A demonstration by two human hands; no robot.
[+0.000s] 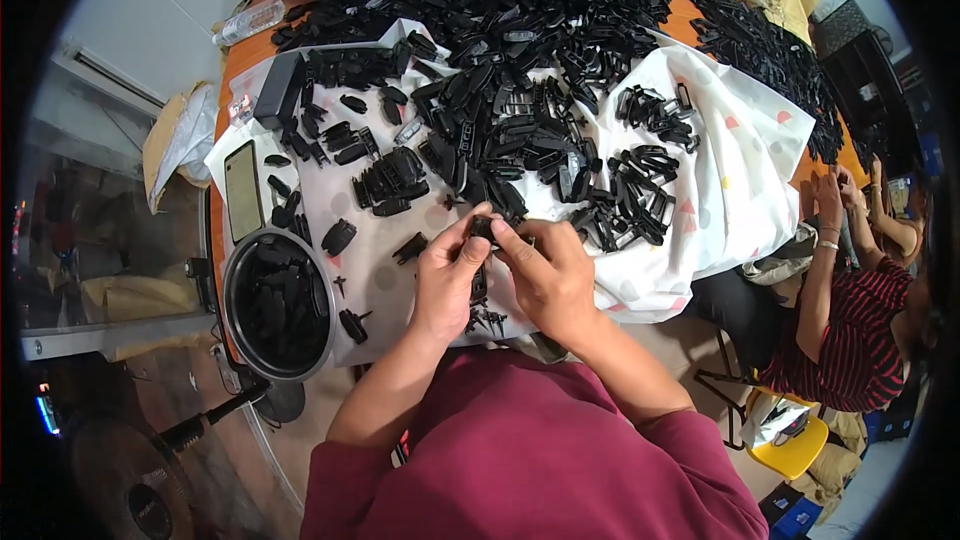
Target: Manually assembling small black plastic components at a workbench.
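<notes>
Close to the table's near edge, my left hand (448, 275) and my right hand (555, 275) meet, thumbs and fingers closed on one small black plastic part (482, 228). My fingers cover most of it, so its exact kind is hidden. Under my hands lie a few small spiky black pieces (490, 321). Just left of my left hand is a loose black part (410, 248). Beyond my fingertips, similar black plastic parts (390, 180) sit in clusters on a white patterned cloth (740, 130), rising into a large heap (490, 0) at the back.
At the left stands a round dark bowl (232, 320) with black parts in it, near a phone (242, 192) and a black box (279, 90). A plastic bottle (248, 22) lies far left. A co-worker in a striped shirt (845, 340) sits at right. A fan (140, 485) stands lower left.
</notes>
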